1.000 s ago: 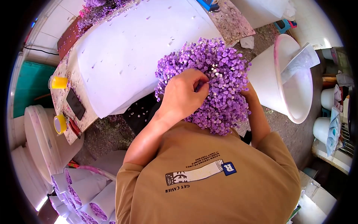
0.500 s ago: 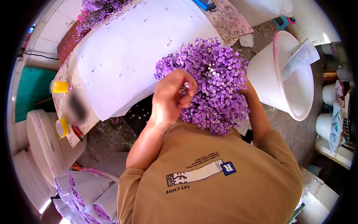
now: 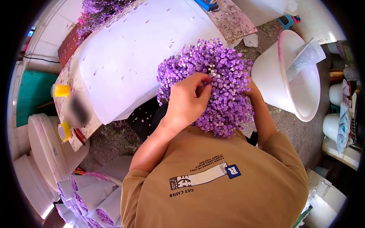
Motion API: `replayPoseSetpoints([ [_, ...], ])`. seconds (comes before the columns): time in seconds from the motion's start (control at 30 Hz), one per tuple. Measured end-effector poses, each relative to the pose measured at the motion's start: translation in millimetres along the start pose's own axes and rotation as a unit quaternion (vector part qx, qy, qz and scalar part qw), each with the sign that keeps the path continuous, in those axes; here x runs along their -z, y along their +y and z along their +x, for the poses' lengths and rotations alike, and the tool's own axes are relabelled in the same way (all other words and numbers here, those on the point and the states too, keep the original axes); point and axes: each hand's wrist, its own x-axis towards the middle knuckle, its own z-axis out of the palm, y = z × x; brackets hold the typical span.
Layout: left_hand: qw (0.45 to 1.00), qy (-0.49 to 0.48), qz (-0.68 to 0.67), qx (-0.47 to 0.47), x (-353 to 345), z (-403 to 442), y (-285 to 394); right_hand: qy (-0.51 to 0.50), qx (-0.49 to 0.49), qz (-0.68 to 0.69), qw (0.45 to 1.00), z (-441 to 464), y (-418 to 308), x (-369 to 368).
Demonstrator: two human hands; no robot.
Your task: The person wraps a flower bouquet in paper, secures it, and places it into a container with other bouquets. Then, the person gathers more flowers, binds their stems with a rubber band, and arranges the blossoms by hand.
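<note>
A large round bunch of purple flowers [image 3: 228, 102] with a few whitish blossoms is held in front of my chest. My left hand [image 3: 195, 91] is over its left side, thumb and index finger pinched close to the pale blossoms near the middle; whatever is between the fingertips is too small to make out. At the bunch's right edge, my right hand [image 3: 251, 89] grips it from behind and below, its fingers mostly hidden by the blossoms. White paper sheets [image 3: 125, 57] dotted with small petals lie on the table beyond the bunch.
Yellow tape rolls [image 3: 64, 131] and a blurred dark object [image 3: 78, 109] are at the table's left edge. More purple flowers [image 3: 99, 17] lie at the back left. A large white bucket [image 3: 272, 74] stands right. Paper-wrapped bundles [image 3: 91, 195] are at lower left.
My left hand first drew back left from the bunch with small pale bits in its fingers, then returned to the pale blossoms near the middle. My right hand stays at the bunch's right edge.
</note>
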Motion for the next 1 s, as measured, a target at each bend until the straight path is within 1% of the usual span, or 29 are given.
replayPoseSetpoints([
  [0.03, 1.0, 0.01, 0.012, -0.018, -1, 0, -1, 0.016, 0.009, -0.026, 1.0, -1, 0, 0],
  [0.1, 0.999, 0.02, 0.025, -0.035, -5, -2, -1, 0.006, 0.002, -0.025, 1.0, -1, -1, 1],
  [0.17, 0.995, 0.029, 0.038, -0.089, -8, -2, 0, -0.006, -0.003, -0.025, 1.0, 0, -2, 2],
  [0.27, 0.992, 0.037, 0.043, -0.115, -11, -1, -4, 0.0, 0.017, -0.03, 0.999, -1, -1, 0],
  [0.3, 0.992, 0.037, 0.043, -0.115, -11, -2, -4, 0.011, 0.006, -0.013, 1.0, -3, -1, -1],
  [0.37, 0.997, 0.032, -0.049, -0.058, -9, -4, -3, 0.023, -0.006, 0.004, 1.0, -4, -3, 0],
  [0.4, 0.997, 0.031, -0.049, -0.058, -7, -5, -5, 0.012, -0.004, 0.003, 1.0, -2, -4, 0],
  [0.43, 0.989, 0.008, -0.147, -0.005, -3, -6, -7, 0.006, -0.003, 0.002, 1.0, -3, -4, 0],
  [0.47, 0.969, -0.015, -0.242, 0.05, 3, -7, -8, 0.001, -0.002, 0.002, 1.0, -3, -4, 0],
  [0.5, 0.89, -0.072, -0.419, 0.162, 14, -8, -10, 0.019, -0.013, 0.0, 1.0, -4, -3, -1],
  [0.6, 0.875, -0.083, -0.454, 0.147, 18, -14, -14, 0.037, -0.028, -0.001, 0.999, -6, -7, -2],
  [0.63, 0.912, -0.072, -0.367, 0.17, 18, -16, -11, 0.036, -0.03, -0.001, 0.999, -6, -9, -3],
  [0.67, 0.911, -0.072, -0.367, 0.171, 14, -18, -7, 0.036, -0.033, 0.0, 0.999, -6, -12, -3],
  [0.7, 0.968, -0.055, -0.231, 0.084, 8, -20, -2, 0.036, -0.03, 0.016, 0.999, -5, -13, -5],
  [0.73, 0.995, -0.036, -0.089, -0.006, 2, -22, 2, 0.036, -0.028, 0.025, 0.999, -5, -14, -5],
  [0.77, 0.999, -0.022, -0.045, -0.009, -2, -22, 2, 0.036, -0.026, 0.033, 0.998, -5, -15, -5],
  [0.8, 0.999, -0.022, -0.045, -0.01, -5, -21, -1, 0.023, -0.026, 0.024, 0.999, -4, -16, -5],
  [0.87, 0.993, 0.005, 0.029, -0.117, -8, -16, -4, 0.01, -0.024, 0.015, 1.0, -3, -18, -4],
  [0.97, 0.994, -0.015, 0.037, -0.101, -5, -16, 0, 0.001, -0.034, 0.027, 0.999, -3, -18, -3],
  [1.0, 0.994, -0.016, 0.037, -0.101, -4, -17, -1, 0.007, -0.022, 0.036, 0.999, -3, -13, -3],
])
